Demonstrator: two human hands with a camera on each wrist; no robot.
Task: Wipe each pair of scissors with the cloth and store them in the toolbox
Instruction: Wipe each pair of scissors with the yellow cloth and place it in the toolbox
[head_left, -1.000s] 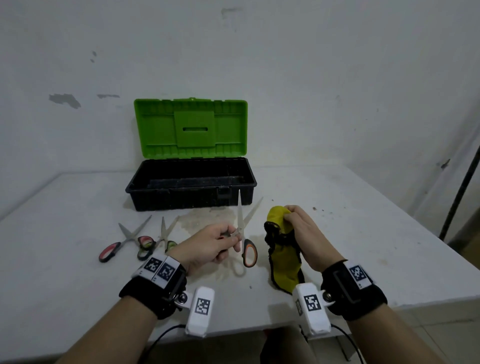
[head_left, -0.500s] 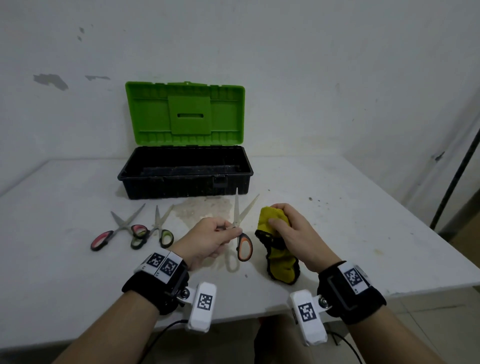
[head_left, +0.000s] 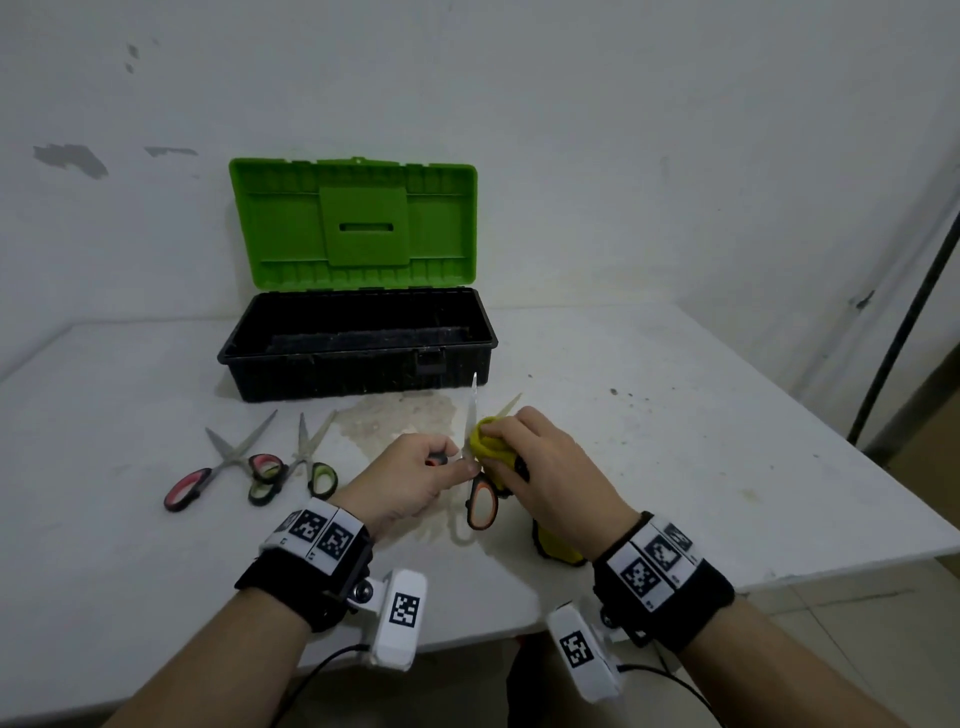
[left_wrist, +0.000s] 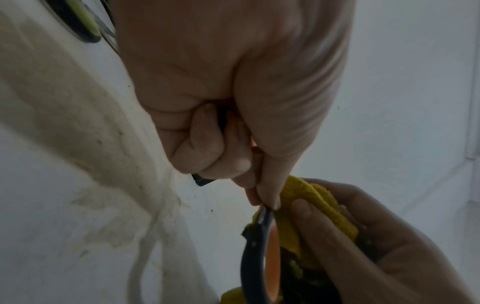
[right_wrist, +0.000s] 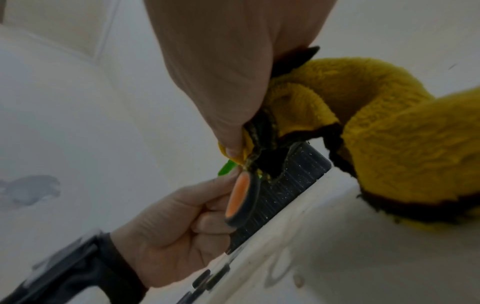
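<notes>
My left hand (head_left: 415, 478) grips one handle of the orange-handled scissors (head_left: 480, 501), blades spread and pointing up and away. My right hand (head_left: 540, 467) holds the yellow cloth (head_left: 488, 444) pinched around the right blade, whose tip sticks out above my fingers. The left wrist view shows the orange handle loop (left_wrist: 262, 265) beside the cloth (left_wrist: 311, 205). In the right wrist view the cloth (right_wrist: 376, 131) trails below my hand. The open toolbox (head_left: 358, 358), black with a green lid, stands behind. Red-handled scissors (head_left: 218, 467) and green-handled scissors (head_left: 301, 462) lie at left.
The white table (head_left: 675, 441) has a stained patch (head_left: 400, 415) in front of the toolbox and its front edge close to my wrists. A dark pole (head_left: 904, 332) leans at the far right. A wall stands behind the toolbox.
My right hand has brought the cloth left onto the right scissor blade and closed it around the blade. The left hand has kept its hold on the scissors.
</notes>
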